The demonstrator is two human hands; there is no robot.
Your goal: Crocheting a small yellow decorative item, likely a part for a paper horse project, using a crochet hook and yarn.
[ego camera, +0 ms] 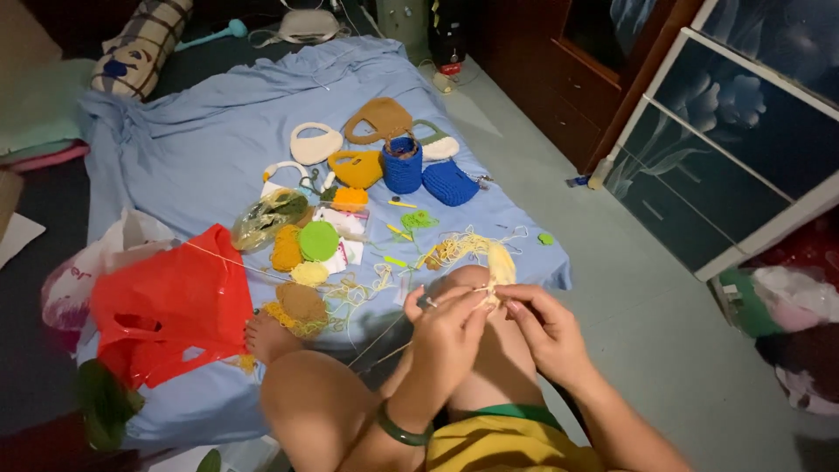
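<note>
While a wide pale-blue cloth sheet (218, 149) is lying spread over the floor, a crumpled red plastic bag (170, 306) is sitting at its near left and small crocheted purses (384, 144) are clustering farther off. Near the middle, above the knee, the left hand (447, 332) and right hand (546, 330) are pressing close together, both pinching a small pale-yellow crocheted piece (500, 262).

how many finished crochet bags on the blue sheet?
6, clustered mid-sheet: cream bag, brown bag, green-and-white bag, mustard bag, upright blue bag, flat blue bag. More may be hidden under the pile of pieces.
</note>
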